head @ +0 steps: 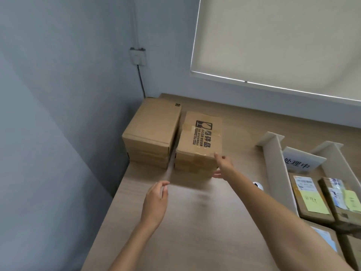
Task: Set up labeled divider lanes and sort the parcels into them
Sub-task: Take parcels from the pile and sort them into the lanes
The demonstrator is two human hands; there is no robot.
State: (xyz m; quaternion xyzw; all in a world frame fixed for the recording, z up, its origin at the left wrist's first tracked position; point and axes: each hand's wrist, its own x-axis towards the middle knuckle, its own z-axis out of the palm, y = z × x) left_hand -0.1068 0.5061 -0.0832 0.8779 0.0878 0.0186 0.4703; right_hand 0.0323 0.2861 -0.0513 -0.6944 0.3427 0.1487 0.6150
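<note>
Two stacks of brown cardboard parcels stand in the table's far left corner: a plain stack (152,132) and one with a black fragile mark on top (201,137). A thin white divider board (172,163), seen edge-on and blurred, runs between the two stacks. My left hand (156,200) pinches its near end. My right hand (223,165) grips the near right corner of the marked stack. To the right, two white dividers (273,159) (336,165) form a lane with a standing label card (300,159) and labelled parcels (310,198).
The wooden table (195,231) meets a blue-grey wall on the left, with a wall socket and cable (138,56) above the corner. A drawn roller blind (273,36) hangs at the back. A small white round object (257,185) lies beside the nearest divider.
</note>
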